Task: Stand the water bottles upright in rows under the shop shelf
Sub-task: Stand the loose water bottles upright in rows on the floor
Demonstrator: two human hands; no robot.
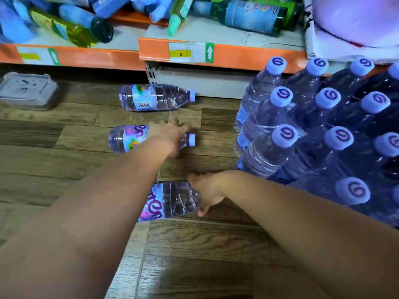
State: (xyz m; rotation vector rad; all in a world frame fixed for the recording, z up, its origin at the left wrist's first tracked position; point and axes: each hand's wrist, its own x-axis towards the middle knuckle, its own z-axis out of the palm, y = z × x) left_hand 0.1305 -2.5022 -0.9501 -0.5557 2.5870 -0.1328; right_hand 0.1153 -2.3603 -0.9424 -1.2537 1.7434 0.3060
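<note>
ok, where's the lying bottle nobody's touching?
Head view, upper centre: the untouched bottle lies on its side below the orange shelf, beyond the middle bottle in the left hand.

Floor: wood-pattern planks [64, 169], across the lower and left frame.
Plastic container [28, 91]: clear, flat on the floor at the left edge.
Yellow-green bottle [64, 31]: upper left, lying on its side.
Dark green bottle [248, 16]: top, right of centre, on its side, blue label.
Price label [191, 52]: upper middle, white with a green up-arrow.
White bag [356, 22]: upper right corner; blurred, perhaps a sack.
</note>
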